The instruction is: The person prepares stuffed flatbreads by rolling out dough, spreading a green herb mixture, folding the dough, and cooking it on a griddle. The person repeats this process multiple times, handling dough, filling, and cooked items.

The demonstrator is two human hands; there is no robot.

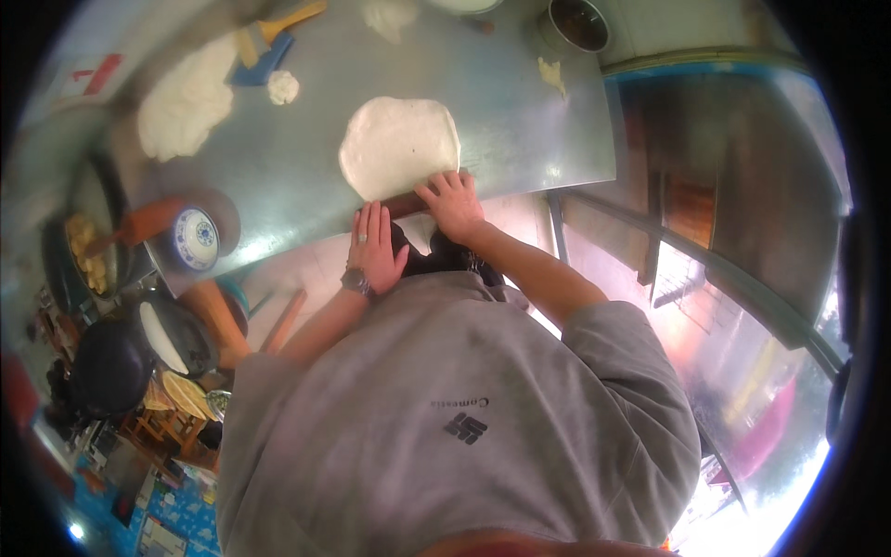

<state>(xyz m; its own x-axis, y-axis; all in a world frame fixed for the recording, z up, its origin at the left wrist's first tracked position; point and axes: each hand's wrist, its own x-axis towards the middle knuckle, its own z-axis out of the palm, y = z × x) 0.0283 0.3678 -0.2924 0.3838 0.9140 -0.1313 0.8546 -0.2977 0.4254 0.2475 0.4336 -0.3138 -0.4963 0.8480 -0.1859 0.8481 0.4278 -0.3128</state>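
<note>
A flattened round of white dough (400, 145) lies on the metal worktop (299, 153) in front of me. Along its near edge, by the table's front edge, is a dark reddish-brown rolling pin (406, 205), mostly covered by my hands. My left hand (376, 244), wearing a ring and a wristwatch (356, 280), lies with straight fingers over the pin's left end. On its right end rests my right hand (454, 203), fingers bent and slightly spread, their tips close to the dough's lower right edge. My palms hide how firmly the pin is held.
At the back left lie a large dough mass (188, 104), a dough ball (283, 88), a blue scraper (261, 63) and a wooden-handled brush (289, 21). A metal pot (578, 26) stands back right. A blue-and-white bowl (197, 239) sits near the left corner, beside a pan of food (87, 257).
</note>
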